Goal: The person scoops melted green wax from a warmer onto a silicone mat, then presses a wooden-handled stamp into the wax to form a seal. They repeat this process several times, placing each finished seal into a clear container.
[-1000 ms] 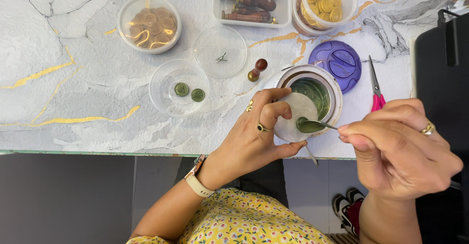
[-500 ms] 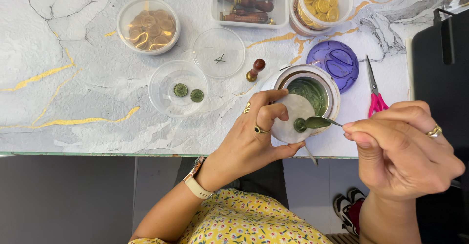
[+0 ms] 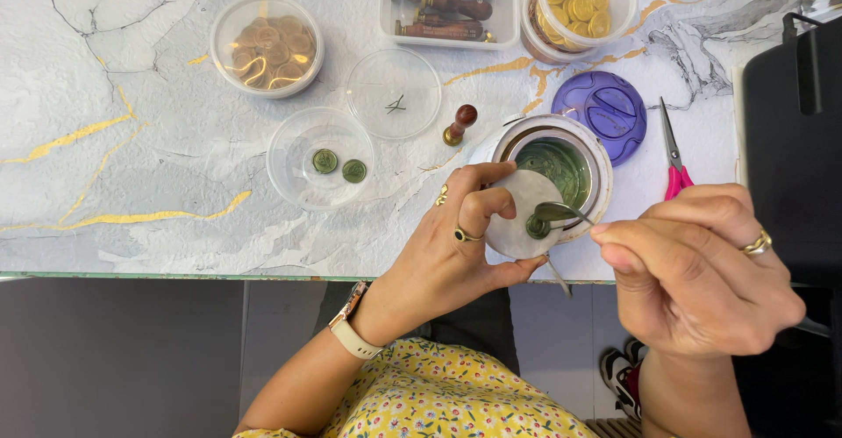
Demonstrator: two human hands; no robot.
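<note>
1. Your right hand (image 3: 697, 271) has its fingers curled tight, thumb and forefinger pinched on the handle of a small metal spoon (image 3: 554, 212); the bowl of the spoon reaches out to the left of those fingertips.
2. Just under the tip of the spoon sits a small blob of green wax (image 3: 537, 226), resting on a white round disc (image 3: 517, 219).
3. Your left hand (image 3: 460, 245) grips that disc: the thumb presses its lower edge and the ringed fingers fold over its left side, so the disc is held tilted between your two hands.
4. Directly beyond the disc, touching or just behind it, stands a white-rimmed melting pot (image 3: 561, 162) with dark green wax inside.
5. Right of the pot, above your right knuckles, lies a purple lid (image 3: 605, 109), and just beside that a pair of pink-handled scissors (image 3: 674, 162).
6. Left of your left fingers, near them, is a clear shallow dish (image 3: 294, 170) holding two green wax seals (image 3: 339, 166).
7. Above your left fingertips a wooden-handled stamp (image 3: 460, 124) stands on the marble table (image 3: 132, 184), with an empty-looking clear lid (image 3: 417, 74) beside it.
8. Farthest from your hands: a tub of bronze seals (image 3: 266, 45), a clear box of more stamps (image 3: 449, 4), and a tub of gold seals (image 3: 579, 1) along the far edge.
</note>
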